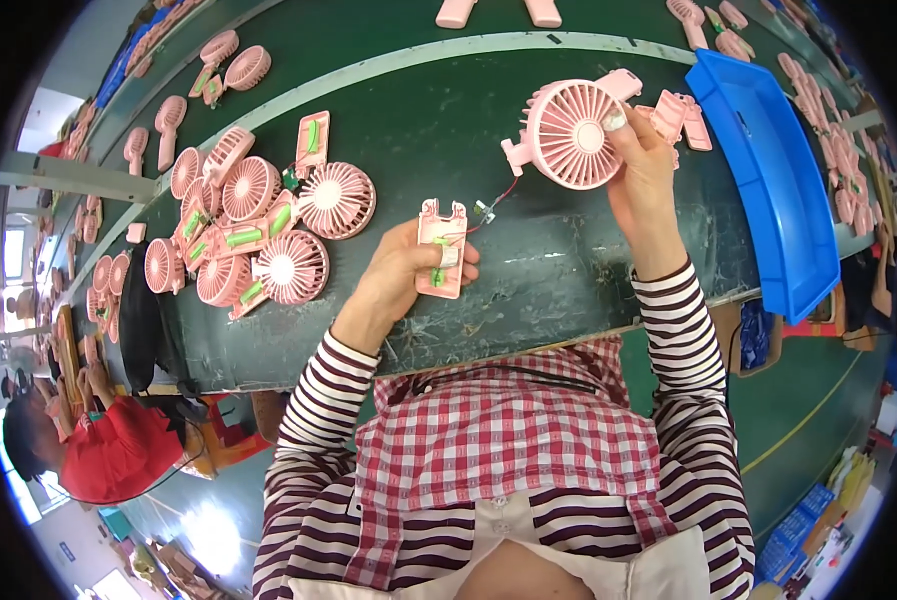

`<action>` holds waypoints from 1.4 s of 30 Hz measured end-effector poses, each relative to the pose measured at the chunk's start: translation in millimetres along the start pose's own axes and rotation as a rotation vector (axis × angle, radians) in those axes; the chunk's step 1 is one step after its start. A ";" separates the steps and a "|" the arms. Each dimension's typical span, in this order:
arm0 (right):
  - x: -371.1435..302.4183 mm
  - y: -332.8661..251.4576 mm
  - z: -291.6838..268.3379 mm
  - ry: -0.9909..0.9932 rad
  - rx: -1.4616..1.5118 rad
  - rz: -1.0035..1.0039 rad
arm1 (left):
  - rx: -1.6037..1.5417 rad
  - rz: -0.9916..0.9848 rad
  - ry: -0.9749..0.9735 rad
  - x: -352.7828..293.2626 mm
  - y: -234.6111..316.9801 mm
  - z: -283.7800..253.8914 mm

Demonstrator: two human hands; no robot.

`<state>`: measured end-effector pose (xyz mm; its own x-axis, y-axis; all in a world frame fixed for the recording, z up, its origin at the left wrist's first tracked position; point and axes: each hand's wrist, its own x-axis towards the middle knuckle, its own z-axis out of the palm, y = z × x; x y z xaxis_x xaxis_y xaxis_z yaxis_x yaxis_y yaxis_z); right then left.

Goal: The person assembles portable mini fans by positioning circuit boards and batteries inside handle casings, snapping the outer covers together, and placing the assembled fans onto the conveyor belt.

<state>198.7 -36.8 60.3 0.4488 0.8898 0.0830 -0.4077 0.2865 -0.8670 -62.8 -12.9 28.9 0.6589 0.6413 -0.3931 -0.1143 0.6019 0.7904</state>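
My left hand (408, 268) grips a pink handle shell (430, 228), its open inner side up, with a green part inside and my thumb across it. My right hand (640, 165) is closed on the rim of a round pink fan head (578, 132), held above the bench with its grille up. A thin red wire links the two, with a small circuit board (484, 211) hanging at the shell's end. Just beyond my right hand lie pink casing pieces (680, 118).
A pile of pink fans (238, 215) with green parts covers the left of the dark green bench (528, 285). At the right edge stands a long blue tray (768, 190). A person in red (118, 450) sits at the far left. More fans (243, 68) lie beyond the pale strip.
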 end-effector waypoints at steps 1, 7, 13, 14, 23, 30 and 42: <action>-1.0 1.7 5.2 -0.025 0.038 0.032 | -0.083 -0.006 0.010 -4.7 -2.7 4.4; 3.2 12.6 19.7 -0.133 0.090 0.209 | -0.217 -0.100 0.215 -2.7 -7.5 13.6; 1.9 25.4 44.2 -0.119 -0.087 0.199 | 0.001 -0.101 0.250 -5.0 -7.3 21.6; 0.3 29.7 47.7 -0.115 -0.089 0.203 | -0.002 -0.106 0.249 -6.2 -7.9 23.9; 2.8 54.4 43.8 -0.317 -0.342 0.199 | 0.152 -0.105 0.135 -17.0 0.4 35.8; 4.8 55.9 36.5 -0.324 -0.351 0.152 | 0.017 0.056 0.111 -11.9 -2.5 34.1; 2.8 48.0 36.4 -0.388 -0.528 0.045 | 0.323 0.227 0.189 -1.9 -9.7 40.4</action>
<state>151.4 -7.6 36.9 0.0806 0.9887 0.1264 0.0698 0.1209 -0.9902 -32.9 -39.2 41.0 0.4931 0.8340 -0.2474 0.0177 0.2748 0.9613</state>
